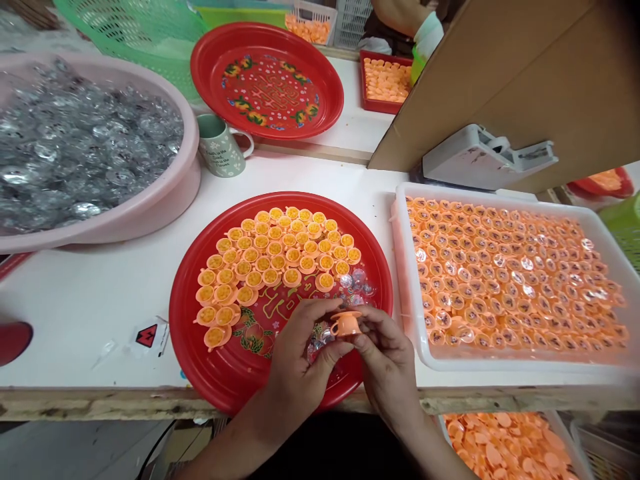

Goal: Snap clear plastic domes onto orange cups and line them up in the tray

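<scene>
A small orange toy cup [346, 325] with a side handle is pinched between both hands, a flat orange disc along its top. My left hand [303, 353] is closed at its left side, with shiny clear plastic pieces [320, 337] showing by the palm. From the right, my right hand [393, 357] grips the same cup with thumb and fingers. Below them lies a round red tray [200, 370] with a printed pattern. Rows of orange cups on saucers [270, 277], with yellow insides, fill its back and left. Loose clear plastic pieces [356, 283] lie at its right.
A white bin [425, 357] of cups with shiny printed tops stands right. At left is a pink basin [187, 180] of clear plastic pieces, beside a green mug [220, 150]. Behind are another red tray [267, 123], a tape dispenser [465, 157] and a cardboard panel [525, 80]. Another person's arm [400, 13] shows.
</scene>
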`<state>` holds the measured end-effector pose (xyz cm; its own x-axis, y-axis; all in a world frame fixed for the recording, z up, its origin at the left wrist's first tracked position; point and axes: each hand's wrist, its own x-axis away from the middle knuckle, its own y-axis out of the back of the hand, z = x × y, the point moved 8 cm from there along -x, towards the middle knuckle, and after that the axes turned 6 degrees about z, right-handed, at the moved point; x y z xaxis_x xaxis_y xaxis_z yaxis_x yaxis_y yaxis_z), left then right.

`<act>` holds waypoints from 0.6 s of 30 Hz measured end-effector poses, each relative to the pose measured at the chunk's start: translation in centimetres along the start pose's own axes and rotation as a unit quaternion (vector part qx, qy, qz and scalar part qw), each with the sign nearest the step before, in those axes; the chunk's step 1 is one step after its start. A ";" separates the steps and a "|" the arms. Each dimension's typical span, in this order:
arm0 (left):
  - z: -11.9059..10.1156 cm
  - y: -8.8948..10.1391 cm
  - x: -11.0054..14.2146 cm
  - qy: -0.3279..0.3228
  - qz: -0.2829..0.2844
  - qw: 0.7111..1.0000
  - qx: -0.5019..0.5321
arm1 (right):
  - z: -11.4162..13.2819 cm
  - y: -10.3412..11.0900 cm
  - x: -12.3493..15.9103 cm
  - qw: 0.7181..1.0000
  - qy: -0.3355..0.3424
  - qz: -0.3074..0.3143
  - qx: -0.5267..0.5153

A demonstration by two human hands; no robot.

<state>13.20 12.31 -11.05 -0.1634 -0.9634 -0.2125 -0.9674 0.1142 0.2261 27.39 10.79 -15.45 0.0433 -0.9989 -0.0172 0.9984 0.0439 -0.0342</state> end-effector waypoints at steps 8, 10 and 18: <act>-1.0 -0.2 -0.1 -0.045 0.048 0.996 -0.067 | 0.9 0.8 -0.5 0.999 0.008 0.020 0.031; -1.1 -0.2 -0.1 -0.045 0.050 0.995 -0.071 | 1.3 1.0 -0.5 0.999 0.021 0.021 0.031; -1.2 -0.4 -0.2 -0.055 0.022 0.995 -0.083 | 2.6 1.0 0.4 0.984 0.088 -0.006 0.155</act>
<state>13.84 12.17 -10.00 -0.2339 -0.9250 -0.2996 -0.9151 0.1053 0.3892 28.46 10.39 -12.89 0.0518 -0.9801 -0.1916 0.9625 -0.0022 0.2713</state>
